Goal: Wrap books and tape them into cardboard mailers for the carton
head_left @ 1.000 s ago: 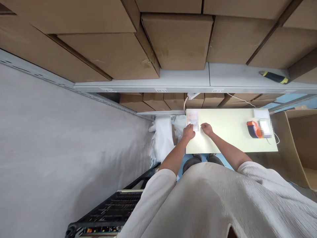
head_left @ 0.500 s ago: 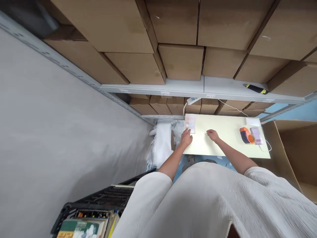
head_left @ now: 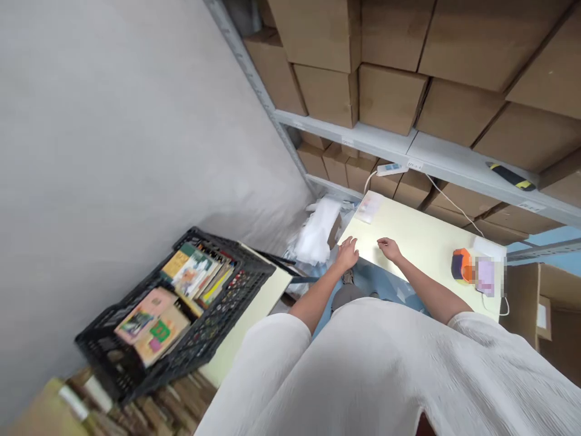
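Over the near left edge of the pale yellow table (head_left: 420,233) is my left hand (head_left: 347,254), open, its fingers stretched and apart. A thin, pale pinkish printed packet (head_left: 369,207) lies flat in the table's far left corner, just beyond that hand and apart from it. My right hand (head_left: 389,249) hovers above the table near its front edge, fingers curled together in a pinch. Whatever may be between those fingertips is too small to make out. Toward the table's right end sits an orange and dark purple tape dispenser (head_left: 462,265), beside a blurred-out lilac object (head_left: 485,275).
A black crate (head_left: 95,357) holding several books (head_left: 193,272) stands at my left on another surface. Shelves of cardboard boxes (head_left: 393,97) rise behind the table, with a yellow-black utility knife (head_left: 511,175) on one. A large open carton (head_left: 521,297) stands at right.
My view has swung left, bringing the book crate into sight. My left hand has come off the printed packet toward the table's near edge. The right hand stays pinched.
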A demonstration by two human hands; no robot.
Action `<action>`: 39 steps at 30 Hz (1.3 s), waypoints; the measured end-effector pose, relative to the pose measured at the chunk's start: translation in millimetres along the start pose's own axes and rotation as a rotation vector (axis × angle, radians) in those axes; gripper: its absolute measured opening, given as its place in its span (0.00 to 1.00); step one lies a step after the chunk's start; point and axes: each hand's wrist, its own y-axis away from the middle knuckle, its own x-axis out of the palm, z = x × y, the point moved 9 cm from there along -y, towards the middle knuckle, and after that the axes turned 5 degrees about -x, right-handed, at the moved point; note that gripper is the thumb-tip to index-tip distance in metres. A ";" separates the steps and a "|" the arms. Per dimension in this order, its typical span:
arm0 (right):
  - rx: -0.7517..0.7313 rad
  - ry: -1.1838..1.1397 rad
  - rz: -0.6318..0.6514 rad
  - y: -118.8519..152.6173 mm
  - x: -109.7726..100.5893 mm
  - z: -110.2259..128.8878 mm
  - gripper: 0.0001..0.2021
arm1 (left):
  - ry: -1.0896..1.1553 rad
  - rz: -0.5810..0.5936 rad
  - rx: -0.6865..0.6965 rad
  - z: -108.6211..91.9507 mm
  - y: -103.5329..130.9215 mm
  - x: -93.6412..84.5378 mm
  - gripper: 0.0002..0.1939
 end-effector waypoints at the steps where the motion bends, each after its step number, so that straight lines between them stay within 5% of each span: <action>1: -0.010 0.008 0.023 5.0 7.6 -1.2 0.08 | 0.013 -0.008 -0.020 4.4 11.9 3.3 0.32; 7: -0.098 0.045 0.192 28.1 65.2 19.9 0.08 | 0.094 -0.101 -0.142 37.9 75.0 -3.4 0.32; 12: -0.262 0.067 0.337 42.5 133.8 81.2 0.08 | 0.166 -0.277 -0.244 84.4 136.1 -38.1 0.32; 16: -0.385 0.074 0.486 78.8 214.0 141.1 0.09 | 0.205 -0.445 -0.360 136.7 205.0 -68.3 0.32; 22: -0.570 0.070 0.712 192.5 348.5 215.0 0.10 | 0.228 -0.671 -0.530 228.5 344.9 -102.9 0.32; 28: -0.728 0.115 0.892 338.9 466.1 240.5 0.11 | 0.240 -0.832 -0.658 308.0 507.5 -107.2 0.32; 34: -0.978 0.183 1.018 467.8 552.9 253.5 0.12 | 0.245 -0.896 -0.796 367.7 639.2 -94.4 0.31; 39: -1.248 0.290 1.059 543.2 601.1 268.1 0.18 | 0.234 -0.932 -0.918 411.3 713.6 -90.2 0.32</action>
